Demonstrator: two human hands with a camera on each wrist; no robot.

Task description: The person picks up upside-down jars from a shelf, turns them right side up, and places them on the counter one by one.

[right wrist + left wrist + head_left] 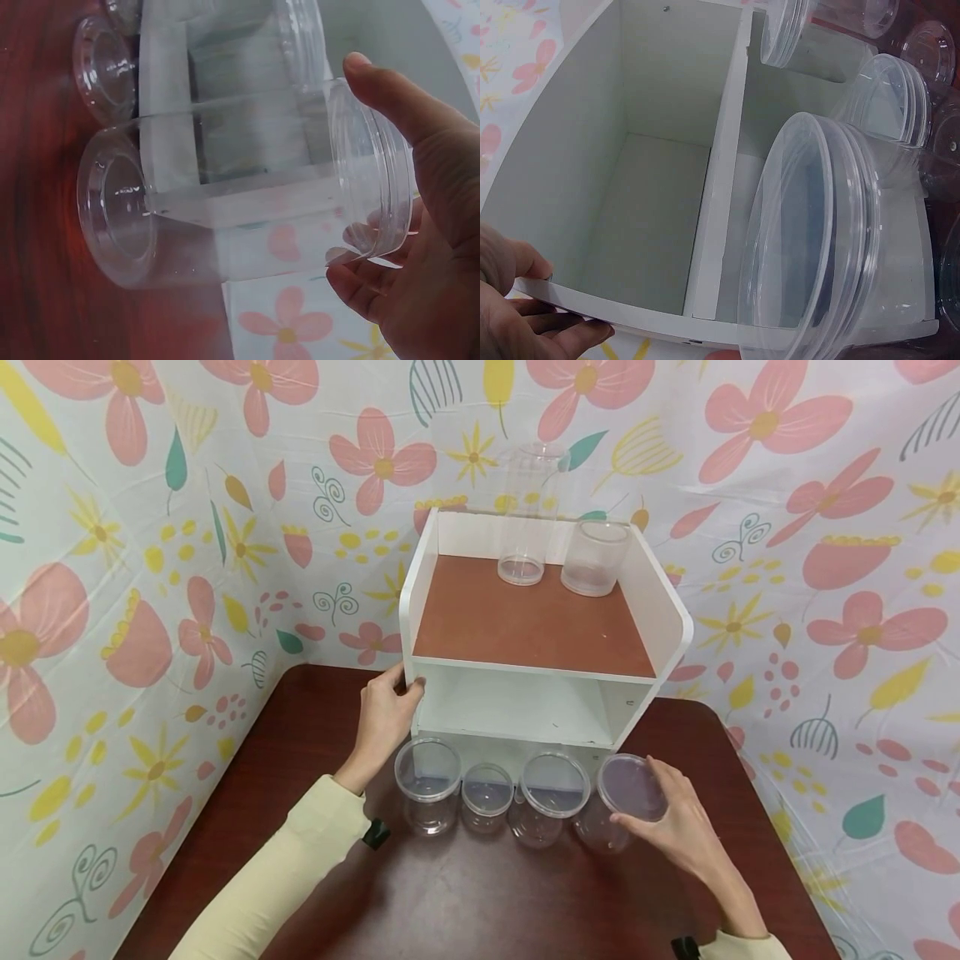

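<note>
A white shelf unit [437, 535] with a reddish-brown top board stands on the table. My left hand [384, 714] grips the front edge of its left side panel, thumb inside and fingers outside in the left wrist view. Before the unit, clear lidded jars stand in a row: a large jar [429, 781], a smaller jar [487, 797] and another large jar [550, 793]. At the row's right end is a tall clear jar [225, 247], upright on the table. Around its lid [632, 785] my right hand [678, 822] holds thumb and fingers on opposite sides.
On the unit's top board stand a tall clear container [522, 556] and a shorter, wider one [591, 564]. Below that board is a white compartment [517, 702]. The dark red table [450, 910] meets floral cloth walls [300, 510] behind and at the sides.
</note>
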